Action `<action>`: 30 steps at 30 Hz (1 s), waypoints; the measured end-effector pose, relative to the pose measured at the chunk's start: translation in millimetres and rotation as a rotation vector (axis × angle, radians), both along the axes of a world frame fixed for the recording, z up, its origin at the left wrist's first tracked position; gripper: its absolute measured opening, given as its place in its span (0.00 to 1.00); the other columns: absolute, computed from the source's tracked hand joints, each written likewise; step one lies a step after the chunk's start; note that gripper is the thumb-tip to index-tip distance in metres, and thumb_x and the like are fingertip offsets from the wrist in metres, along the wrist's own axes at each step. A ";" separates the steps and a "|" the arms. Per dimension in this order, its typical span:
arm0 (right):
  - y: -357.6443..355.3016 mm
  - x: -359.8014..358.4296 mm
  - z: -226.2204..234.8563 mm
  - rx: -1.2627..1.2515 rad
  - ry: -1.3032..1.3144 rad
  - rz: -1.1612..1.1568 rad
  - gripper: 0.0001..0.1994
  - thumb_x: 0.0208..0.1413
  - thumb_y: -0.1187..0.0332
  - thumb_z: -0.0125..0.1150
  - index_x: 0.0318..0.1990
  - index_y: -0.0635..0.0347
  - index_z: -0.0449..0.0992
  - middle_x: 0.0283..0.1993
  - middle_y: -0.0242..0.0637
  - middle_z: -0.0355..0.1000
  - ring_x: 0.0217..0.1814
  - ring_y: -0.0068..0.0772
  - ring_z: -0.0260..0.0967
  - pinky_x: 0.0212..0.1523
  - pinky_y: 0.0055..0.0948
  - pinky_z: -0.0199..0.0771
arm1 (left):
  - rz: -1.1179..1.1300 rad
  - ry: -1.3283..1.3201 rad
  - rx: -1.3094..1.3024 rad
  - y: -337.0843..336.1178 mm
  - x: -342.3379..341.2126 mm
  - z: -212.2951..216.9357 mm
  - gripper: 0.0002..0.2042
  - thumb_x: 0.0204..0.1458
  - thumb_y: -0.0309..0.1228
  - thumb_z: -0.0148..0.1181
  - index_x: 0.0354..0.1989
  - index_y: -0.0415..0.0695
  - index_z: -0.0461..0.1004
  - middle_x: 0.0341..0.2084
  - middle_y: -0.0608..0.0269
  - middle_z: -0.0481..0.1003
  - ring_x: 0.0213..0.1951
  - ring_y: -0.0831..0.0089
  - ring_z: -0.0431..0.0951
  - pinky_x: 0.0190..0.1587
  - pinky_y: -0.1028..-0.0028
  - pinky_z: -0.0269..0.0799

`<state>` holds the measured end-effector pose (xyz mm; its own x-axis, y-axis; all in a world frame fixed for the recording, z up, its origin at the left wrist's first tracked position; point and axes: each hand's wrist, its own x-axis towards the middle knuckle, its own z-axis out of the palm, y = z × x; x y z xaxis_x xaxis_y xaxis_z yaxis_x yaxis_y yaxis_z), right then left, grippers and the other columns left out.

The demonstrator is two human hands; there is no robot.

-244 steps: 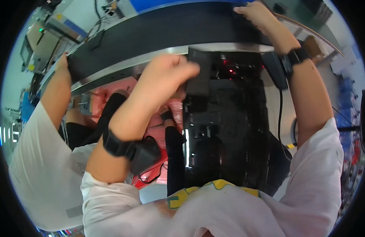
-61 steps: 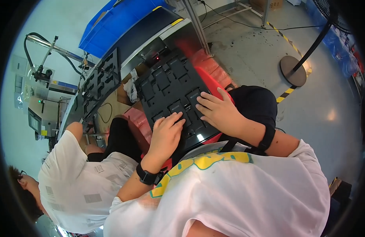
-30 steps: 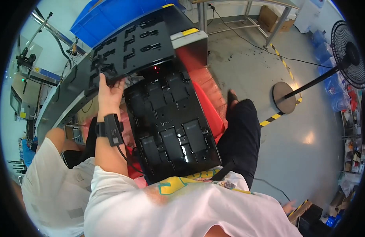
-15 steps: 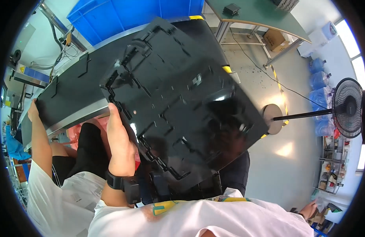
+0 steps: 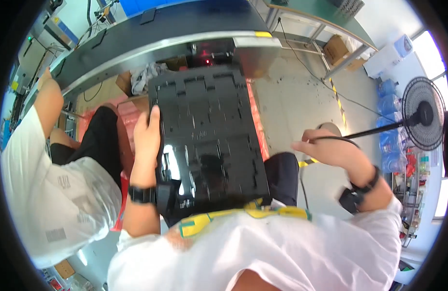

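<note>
A black, glossy plastic tray [image 5: 212,128] with moulded recesses lies in front of my torso, its near edge close to my shirt. My left hand [image 5: 147,133] grips its left edge, thumb on top and the other fingers partly hidden below. Out to the right, apart from the tray, my right hand [image 5: 330,148] is closed, with the fingertips drawn together. A thin black cord [image 5: 337,138] curves from those fingers over the back of the hand. Blur makes the grip hard to see in detail.
A black conveyor belt [image 5: 195,22] with a metal edge runs across beyond the tray. At left sits a co-worker in a white shirt [image 5: 64,189], one hand at the belt. A black fan [image 5: 422,114] stands right, near blue water bottles [image 5: 387,109]. A green table [image 5: 321,17] stands far right.
The tray has swung from a tilt over the belt to nearly straight, lower and nearer my body. My right hand has come up at the right with the cord. My left hand keeps its hold.
</note>
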<state>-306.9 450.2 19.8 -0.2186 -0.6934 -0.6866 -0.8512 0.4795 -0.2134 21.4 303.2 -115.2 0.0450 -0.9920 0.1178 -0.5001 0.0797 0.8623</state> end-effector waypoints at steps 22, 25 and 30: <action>-299.2 24.8 31.1 -0.734 -0.411 -0.269 0.26 0.56 0.49 0.52 0.45 0.68 0.72 0.44 0.50 0.72 0.42 0.47 0.72 0.41 0.45 0.73 | -0.073 -0.200 -0.193 -11.5 -16.2 -22.5 0.19 0.59 0.29 0.43 0.53 0.27 0.61 0.45 0.35 0.66 0.49 0.43 0.65 0.53 0.58 0.61; -362.0 30.6 -2.5 -0.728 -0.017 -0.084 0.29 0.59 0.47 0.46 0.54 0.67 0.70 0.59 0.56 0.63 0.62 0.51 0.62 0.60 0.39 0.61 | -0.091 -0.152 -0.084 -8.4 -11.7 -16.0 0.20 0.58 0.31 0.44 0.54 0.28 0.60 0.47 0.34 0.65 0.52 0.44 0.64 0.55 0.57 0.60; -415.5 12.9 -37.0 -0.631 0.175 -0.009 0.24 0.49 0.53 0.60 0.51 0.58 0.74 0.56 0.46 0.68 0.59 0.48 0.65 0.56 0.44 0.66 | -0.421 -0.545 0.292 -22.3 -11.0 37.3 0.27 0.57 0.42 0.49 0.49 0.23 0.62 0.37 0.30 0.71 0.44 0.41 0.72 0.47 0.56 0.68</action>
